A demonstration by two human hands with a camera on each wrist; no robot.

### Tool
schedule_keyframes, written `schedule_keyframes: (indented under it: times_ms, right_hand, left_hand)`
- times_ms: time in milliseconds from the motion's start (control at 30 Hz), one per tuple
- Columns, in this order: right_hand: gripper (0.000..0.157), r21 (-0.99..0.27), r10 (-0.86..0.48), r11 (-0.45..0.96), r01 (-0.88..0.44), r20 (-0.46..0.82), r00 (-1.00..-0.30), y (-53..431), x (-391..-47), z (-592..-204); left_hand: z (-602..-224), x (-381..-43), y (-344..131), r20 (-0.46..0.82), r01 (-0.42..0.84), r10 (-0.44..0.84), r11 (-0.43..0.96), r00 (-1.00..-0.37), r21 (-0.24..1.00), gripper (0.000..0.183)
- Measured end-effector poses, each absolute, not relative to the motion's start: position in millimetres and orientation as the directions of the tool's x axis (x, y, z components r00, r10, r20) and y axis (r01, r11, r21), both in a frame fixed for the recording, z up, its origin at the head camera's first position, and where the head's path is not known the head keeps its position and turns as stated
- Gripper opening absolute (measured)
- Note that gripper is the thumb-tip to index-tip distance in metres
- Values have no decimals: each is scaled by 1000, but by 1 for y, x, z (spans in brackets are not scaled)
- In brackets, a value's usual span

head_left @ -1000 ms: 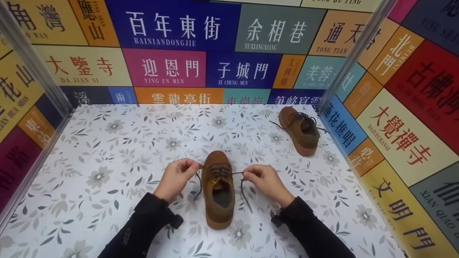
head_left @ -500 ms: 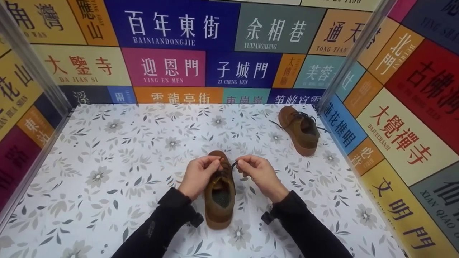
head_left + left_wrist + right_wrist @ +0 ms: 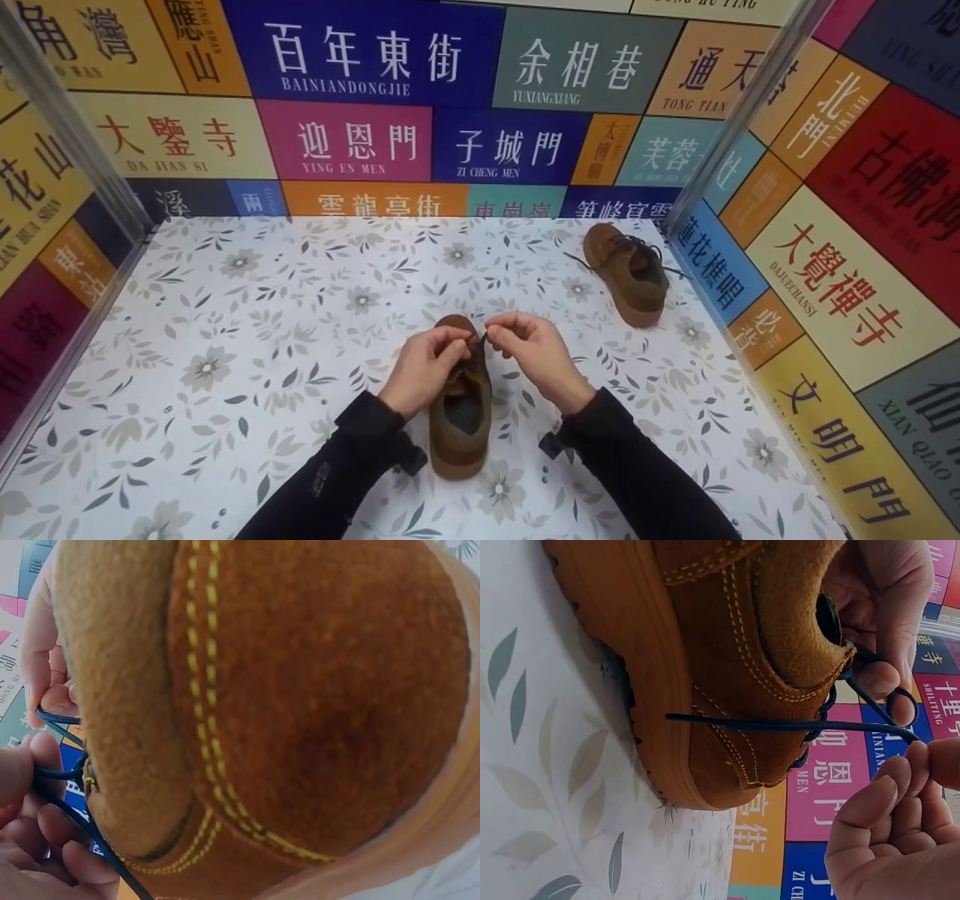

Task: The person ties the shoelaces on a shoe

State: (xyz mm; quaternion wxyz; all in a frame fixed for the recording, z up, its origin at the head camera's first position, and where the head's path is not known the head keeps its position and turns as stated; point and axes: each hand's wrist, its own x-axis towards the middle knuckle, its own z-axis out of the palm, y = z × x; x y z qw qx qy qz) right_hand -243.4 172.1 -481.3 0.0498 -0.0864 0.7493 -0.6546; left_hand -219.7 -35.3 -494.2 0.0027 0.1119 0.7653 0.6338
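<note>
A brown suede shoe [image 3: 459, 456] with yellow stitching stands upright on the patterned surface, toe pointing away from me. My left hand [image 3: 421, 369] is over its laced front and pinches a dark shoelace between thumb and fingertips. Close to it on the right, my right hand [image 3: 541, 358] pinches the other part of the lace. In the right wrist view, a free end of the shoelace [image 3: 780, 725] stretches from the right fingertips across the shoe's side. A small loop of lace shows at the left fingertips there. The hands hide much of the lacing in the head view.
A matching brown shoe [image 3: 622, 281] with loose laces stands at the back right, near the side wall. The white surface [image 3: 300, 300] bears a grey leaf and flower print. Colourful panels with lettering [image 3: 345, 142] close off the back and both sides.
From holding the laces pulled out to both sides, my hands have come together above the shoe's front. The left hand moved right, the right hand moved left; the shoes have stayed put.
</note>
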Motion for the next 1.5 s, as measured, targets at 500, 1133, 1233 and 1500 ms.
schedule_keyframes:
  times_ms: [500, 1133, 1233, 1500]
  right_hand:
    - [11, -589, -431, 459, -665, 507, -747, 128, -260, -458]
    - [9, -749, -387, 463, -474, 310, -868, 154, -246, -468]
    - [8, -753, -365, 478, -453, 299, -882, 157, -248, -469]
    - [9, -787, -368, 473, -397, 233, -900, 162, -251, -471]
  left_hand:
    - [-495, -218, -38, 160, 188, 141, 214, -977, 959, 12]
    - [-495, -216, -43, 119, 142, 134, 174, -984, 974, 8]
    - [-495, -219, -54, 246, 259, 80, 319, -966, 912, 8]
    - [-504, -228, -72, 467, 405, 163, 777, -869, 482, 31]
